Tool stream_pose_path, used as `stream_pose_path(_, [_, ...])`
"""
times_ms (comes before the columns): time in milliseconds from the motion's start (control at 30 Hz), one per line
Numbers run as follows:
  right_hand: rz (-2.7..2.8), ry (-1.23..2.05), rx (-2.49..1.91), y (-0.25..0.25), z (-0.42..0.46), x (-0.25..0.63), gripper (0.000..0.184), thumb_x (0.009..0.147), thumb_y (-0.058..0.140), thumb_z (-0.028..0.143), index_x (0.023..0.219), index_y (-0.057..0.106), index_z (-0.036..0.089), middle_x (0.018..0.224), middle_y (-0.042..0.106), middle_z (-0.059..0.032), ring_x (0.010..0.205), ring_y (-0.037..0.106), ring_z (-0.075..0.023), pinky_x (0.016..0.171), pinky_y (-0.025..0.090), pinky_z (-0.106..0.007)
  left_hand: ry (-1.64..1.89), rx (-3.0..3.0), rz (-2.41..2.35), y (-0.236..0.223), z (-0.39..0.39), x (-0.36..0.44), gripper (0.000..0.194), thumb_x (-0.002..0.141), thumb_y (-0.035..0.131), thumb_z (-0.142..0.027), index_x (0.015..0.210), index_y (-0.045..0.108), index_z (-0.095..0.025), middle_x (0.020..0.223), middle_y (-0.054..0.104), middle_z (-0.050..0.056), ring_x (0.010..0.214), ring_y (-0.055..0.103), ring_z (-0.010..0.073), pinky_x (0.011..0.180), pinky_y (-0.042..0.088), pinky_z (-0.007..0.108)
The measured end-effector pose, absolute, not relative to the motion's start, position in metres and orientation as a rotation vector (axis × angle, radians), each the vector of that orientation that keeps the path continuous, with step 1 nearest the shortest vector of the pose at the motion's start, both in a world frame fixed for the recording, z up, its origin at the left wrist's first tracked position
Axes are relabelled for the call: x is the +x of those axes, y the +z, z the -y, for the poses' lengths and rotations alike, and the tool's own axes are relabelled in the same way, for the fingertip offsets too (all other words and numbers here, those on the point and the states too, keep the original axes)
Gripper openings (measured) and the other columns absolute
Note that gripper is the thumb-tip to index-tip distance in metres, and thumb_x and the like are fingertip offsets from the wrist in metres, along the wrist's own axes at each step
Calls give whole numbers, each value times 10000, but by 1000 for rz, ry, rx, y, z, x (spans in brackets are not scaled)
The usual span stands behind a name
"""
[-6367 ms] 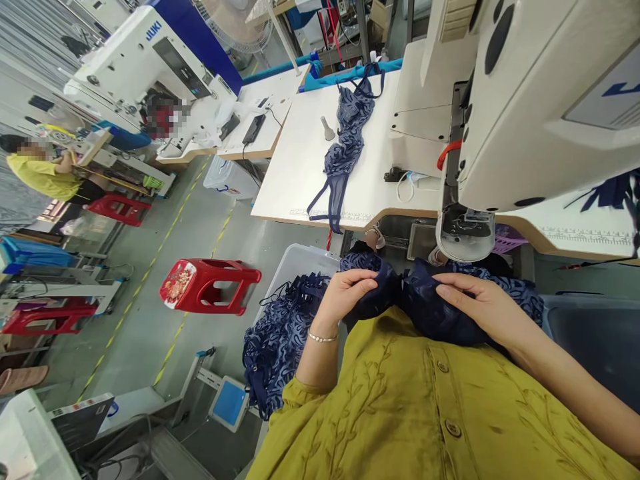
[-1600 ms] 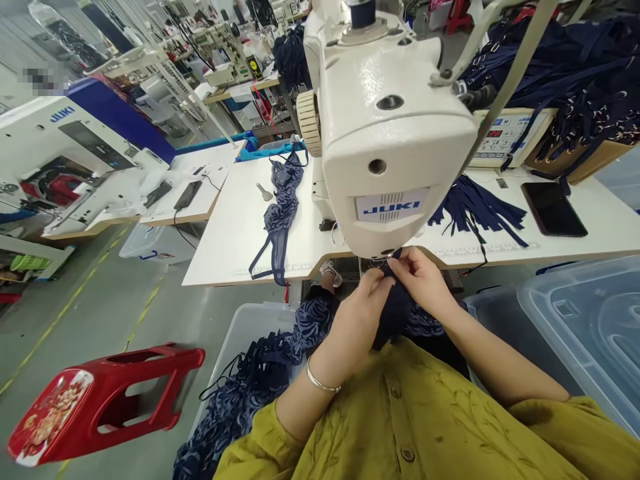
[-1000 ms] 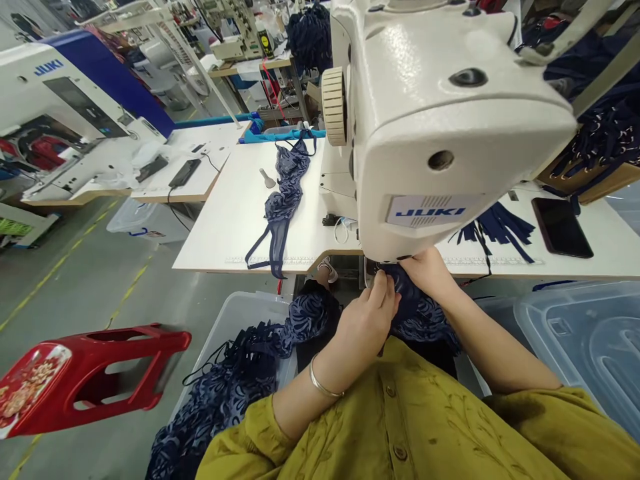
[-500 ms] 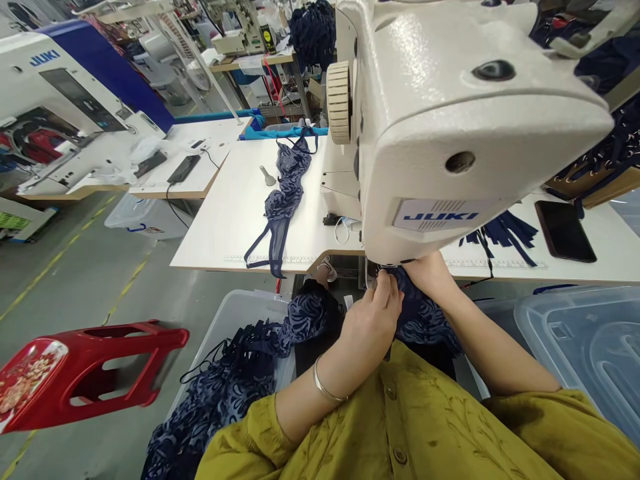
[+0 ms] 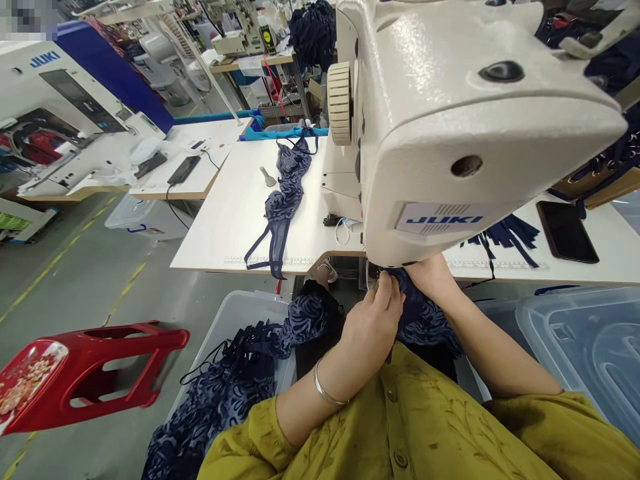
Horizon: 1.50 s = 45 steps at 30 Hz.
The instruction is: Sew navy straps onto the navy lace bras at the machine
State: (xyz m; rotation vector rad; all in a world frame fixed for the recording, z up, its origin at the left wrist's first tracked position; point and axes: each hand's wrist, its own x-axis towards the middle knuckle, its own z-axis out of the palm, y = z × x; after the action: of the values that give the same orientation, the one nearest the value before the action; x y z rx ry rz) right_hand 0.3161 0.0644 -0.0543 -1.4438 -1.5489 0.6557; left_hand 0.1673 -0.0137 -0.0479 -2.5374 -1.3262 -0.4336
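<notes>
Beneath the head of a white sewing machine (image 5: 450, 160), my left hand (image 5: 370, 320) closes its fingers on a navy bra (image 5: 425, 320). My right hand (image 5: 434, 280) grips the same bra on its other side, its fingertips hidden behind the machine head. The bra's patterned cup hangs below my hands, over my lap. The needle area is mostly covered by the machine and my fingers. To the left, a finished-looking navy bra (image 5: 285, 200) lies stretched out on the white table (image 5: 215, 227), next to a small grey tool (image 5: 267, 177).
A clear bin (image 5: 235, 303) full of navy bras (image 5: 215, 393) stands at my left, near a red stool (image 5: 115, 367). Navy straps (image 5: 510, 233) and a phone (image 5: 567, 231) lie on the right. A lidded clear box (image 5: 575, 333) stands below them. Another sewing machine (image 5: 45, 100) is far left.
The view has shifted very slightly, so the machine head appears a little further right. Both hands keep nearly the same place and hold on the bra.
</notes>
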Motion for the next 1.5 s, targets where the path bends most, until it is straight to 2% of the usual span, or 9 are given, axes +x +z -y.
stream_pose_path(133, [1542,679,-1444,-52,-64,315,178,757,577,288,872,673,192,801,721,-107,1063,638,-331,912,495,-454,-479,-2505,1326,-47,13,169,301,983,430,-204,1213,578,-78,1212,652,124,940,693,172,840,595,252])
stream_pose_path(333, [1564,655,-1411,-52,-65,314,268,757,574,272,992,676,191,970,729,-116,1090,625,-310,901,504,-434,-484,-2472,1309,-46,13,170,293,976,445,-203,1187,601,-74,1188,665,127,906,703,179,788,606,250])
stream_pose_path(433, [1574,645,-1425,-53,-65,315,228,759,564,256,951,671,196,909,732,-111,1039,647,-308,868,516,-420,-457,-2480,1300,-46,13,170,293,970,453,-199,1188,603,-72,1181,664,134,905,701,178,793,602,250])
stream_pose_path(600, [1578,638,-1450,-55,-65,316,222,762,555,268,945,654,190,801,720,-98,948,672,-301,824,526,-410,-512,-2417,1302,-45,14,171,291,965,462,-207,1171,614,-68,1154,675,129,785,694,153,661,602,232])
stream_pose_path(767, [1597,634,-1438,-54,-65,317,200,764,547,259,920,655,194,815,726,-95,943,672,-293,806,530,-395,-473,-2459,1308,-47,13,171,293,966,461,-204,1197,597,-85,1187,660,132,909,699,177,753,605,239])
stream_pose_path(967, [1600,658,-1455,-53,-64,317,168,770,543,260,867,659,187,774,718,-99,981,660,-310,842,520,-416,-460,-2503,1302,-44,13,169,303,962,472,-192,1201,592,-51,1188,654,152,951,699,199,849,593,259])
stream_pose_path(1167, [1590,657,-1411,-55,-64,315,126,773,552,264,811,653,198,752,708,-89,957,663,-306,858,517,-424,-402,-2529,1313,-46,14,169,294,962,470,-205,1207,597,-104,1216,637,145,963,695,200,824,603,269])
stream_pose_path(1333, [1629,672,-1405,-54,-63,317,88,766,566,246,757,645,209,708,698,-79,1033,640,-324,866,518,-427,-377,-2516,1322,-48,15,166,310,964,436,-179,1208,584,-58,1218,633,170,1019,675,211,834,593,272])
stream_pose_path(1500, [1634,698,-1388,-56,-63,319,76,753,574,244,710,626,208,691,695,-80,1039,635,-336,865,514,-440,-446,-2500,1311,-47,14,164,286,948,465,-177,1166,594,-43,1175,645,172,961,690,210,812,589,271])
